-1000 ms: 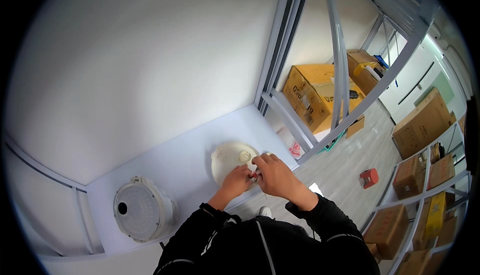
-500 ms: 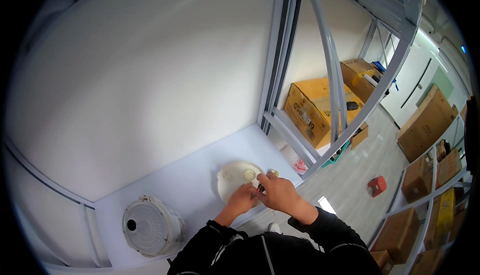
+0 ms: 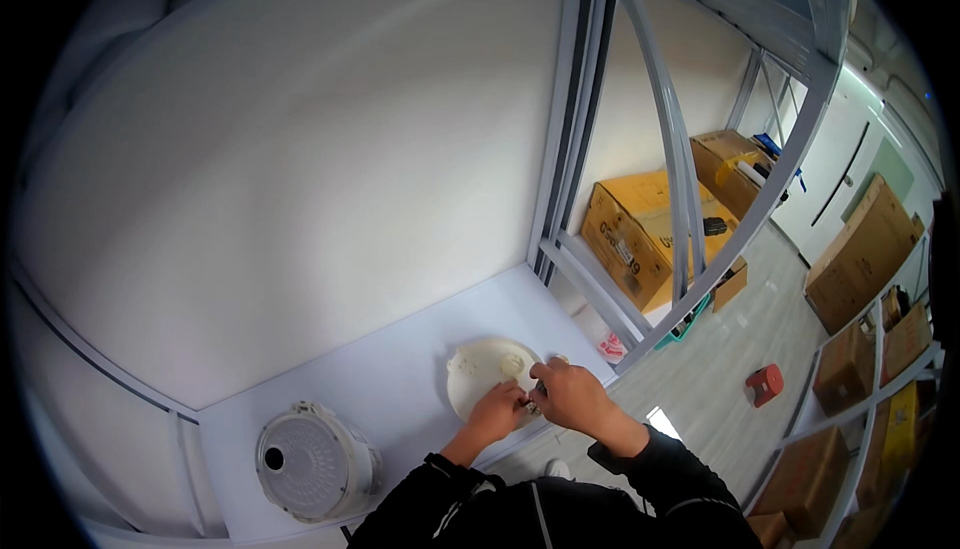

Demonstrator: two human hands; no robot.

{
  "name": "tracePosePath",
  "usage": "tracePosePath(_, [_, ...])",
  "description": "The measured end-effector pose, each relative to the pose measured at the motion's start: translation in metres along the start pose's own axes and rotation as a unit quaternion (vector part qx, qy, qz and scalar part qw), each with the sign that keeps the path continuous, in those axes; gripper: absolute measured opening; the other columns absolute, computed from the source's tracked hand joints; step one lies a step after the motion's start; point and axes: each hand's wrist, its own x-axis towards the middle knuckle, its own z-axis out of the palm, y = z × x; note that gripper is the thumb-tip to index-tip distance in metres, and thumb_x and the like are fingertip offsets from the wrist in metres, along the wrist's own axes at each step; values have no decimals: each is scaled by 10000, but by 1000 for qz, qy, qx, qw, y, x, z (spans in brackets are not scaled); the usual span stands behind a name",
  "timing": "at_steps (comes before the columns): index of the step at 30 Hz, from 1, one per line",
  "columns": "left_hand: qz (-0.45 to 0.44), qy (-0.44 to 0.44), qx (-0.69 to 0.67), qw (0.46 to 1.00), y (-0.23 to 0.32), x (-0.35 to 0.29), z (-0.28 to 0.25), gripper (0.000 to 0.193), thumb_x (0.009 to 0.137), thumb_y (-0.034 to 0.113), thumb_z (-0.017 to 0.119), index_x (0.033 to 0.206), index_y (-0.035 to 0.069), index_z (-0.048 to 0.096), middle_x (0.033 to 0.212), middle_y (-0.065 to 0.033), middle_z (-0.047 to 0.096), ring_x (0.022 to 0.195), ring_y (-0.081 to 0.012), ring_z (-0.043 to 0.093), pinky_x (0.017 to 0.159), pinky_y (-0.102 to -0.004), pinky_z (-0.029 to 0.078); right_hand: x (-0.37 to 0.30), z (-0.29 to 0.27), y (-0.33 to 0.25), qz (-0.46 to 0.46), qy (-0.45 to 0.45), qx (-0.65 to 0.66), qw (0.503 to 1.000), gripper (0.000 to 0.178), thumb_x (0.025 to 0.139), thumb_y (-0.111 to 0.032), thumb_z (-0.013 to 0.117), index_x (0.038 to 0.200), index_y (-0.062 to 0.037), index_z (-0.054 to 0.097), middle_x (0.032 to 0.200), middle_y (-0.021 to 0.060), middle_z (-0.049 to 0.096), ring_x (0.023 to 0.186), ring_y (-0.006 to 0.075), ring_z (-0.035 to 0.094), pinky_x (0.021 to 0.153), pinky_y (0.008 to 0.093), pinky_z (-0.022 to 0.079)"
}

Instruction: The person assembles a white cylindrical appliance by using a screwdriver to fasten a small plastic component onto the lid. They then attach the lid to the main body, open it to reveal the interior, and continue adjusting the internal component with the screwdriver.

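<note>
Both hands work close together over the right part of a round cream dish or lid on the white shelf. My left hand is closed in a pinch, its fingertips at a small dark piece that I cannot name. Just right of it, my right hand is curled round something small and dark, mostly hidden by the fingers. A small round cream piece lies on the dish beyond the hands. Another small pale thing shows partly behind my right hand.
A white drum-shaped appliance part with a ribbed round face and a black hole stands on the shelf at left. Grey metal posts rise at right. Beyond are cardboard boxes, a red object on the floor and a laden rack.
The view has shifted slightly, so everything sits a little lower and further right. My fingers have changed position around the small dark piece, and the hands remain together over the dish.
</note>
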Motion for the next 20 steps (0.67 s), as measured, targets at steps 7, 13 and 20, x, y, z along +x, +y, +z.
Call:
tracePosePath(7, [36, 12, 18, 999, 4, -1, -4, 147, 933, 151, 764, 1061, 87, 733, 1151, -58, 683, 1179, -320, 643, 1008, -466, 540, -1, -12, -16, -30, 51, 11, 998, 333, 844, -187, 812, 1122, -54, 684, 957, 167, 697, 865, 390, 725, 713, 464, 594])
tracePosePath(13, [-5, -1, 7, 1000, 7, 0, -5, 166, 927, 160, 769, 1070, 84, 735, 1147, -58, 686, 1183, -314, 651, 1010, -449, 550, 2, -5, -8, 13, 9, 17, 1000, 367, 882, -176, 782, 1209, -57, 664, 1070, 186, 700, 898, 420, 730, 786, 489, 603])
tracePosePath(20, [11, 2, 19, 1000, -3, 1, 1, 179, 924, 190, 793, 1055, 86, 730, 1177, -59, 676, 1178, -308, 657, 1018, -442, 553, 2, -6, -15, 20, -2, 64, 998, 453, 859, -210, 829, 1267, -101, 666, 1197, 219, 678, 1086, 467, 698, 909, 508, 584])
